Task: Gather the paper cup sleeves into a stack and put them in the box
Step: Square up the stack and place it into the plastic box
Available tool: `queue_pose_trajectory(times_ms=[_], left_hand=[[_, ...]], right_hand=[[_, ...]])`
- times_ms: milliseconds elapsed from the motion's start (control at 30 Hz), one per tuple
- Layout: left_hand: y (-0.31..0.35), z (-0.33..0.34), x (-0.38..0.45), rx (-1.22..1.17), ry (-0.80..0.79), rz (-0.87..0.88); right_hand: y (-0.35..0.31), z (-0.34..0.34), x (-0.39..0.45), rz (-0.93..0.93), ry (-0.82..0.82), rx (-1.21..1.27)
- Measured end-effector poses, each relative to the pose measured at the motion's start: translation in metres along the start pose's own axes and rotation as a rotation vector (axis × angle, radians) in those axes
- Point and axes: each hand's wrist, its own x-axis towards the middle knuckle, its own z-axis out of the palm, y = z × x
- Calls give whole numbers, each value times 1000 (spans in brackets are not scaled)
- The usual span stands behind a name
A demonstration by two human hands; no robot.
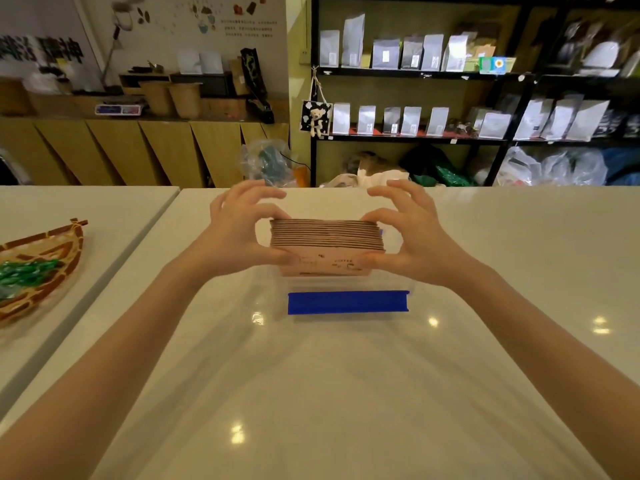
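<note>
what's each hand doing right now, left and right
Left hand: closed on the left end of the stack of cup sleeves.
Right hand: closed on its right end.

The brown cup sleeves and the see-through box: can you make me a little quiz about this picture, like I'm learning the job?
1. True or false: both hands grip the stack of brown paper cup sleeves.
2. Where is the stack? A) flat on the white table, B) at the top of the clear plastic box with the blue clip, C) in the woven basket.
3. Fill in: the woven giraffe-pattern basket with green-wrapped items sits to the person's ____.

Key
1. True: the left hand and right hand pinch its ends.
2. B.
3. Left, on the neighbouring white table.
</note>
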Motion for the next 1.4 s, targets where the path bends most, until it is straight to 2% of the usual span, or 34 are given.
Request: queue_pose_trajectory(times_ms=[200,433,567,833,1300,1400], left_hand=[[-13,17,14,-7,-244,-61],[-13,30,28,138,-432,-41],[-13,30,29,150,-458,-64],[-8,17,21,104,-292,-73],[4,26,18,295,-370,-84],[9,25,15,298,-399,-87]], right_hand=[[11,12,17,96,-286,52],[20,24,26,127,-468,12],[21,27,28,117,-477,-37],[19,19,24,164,-389,114],[11,24,15,133,-334,41],[7,25,11,124,-374,31]])
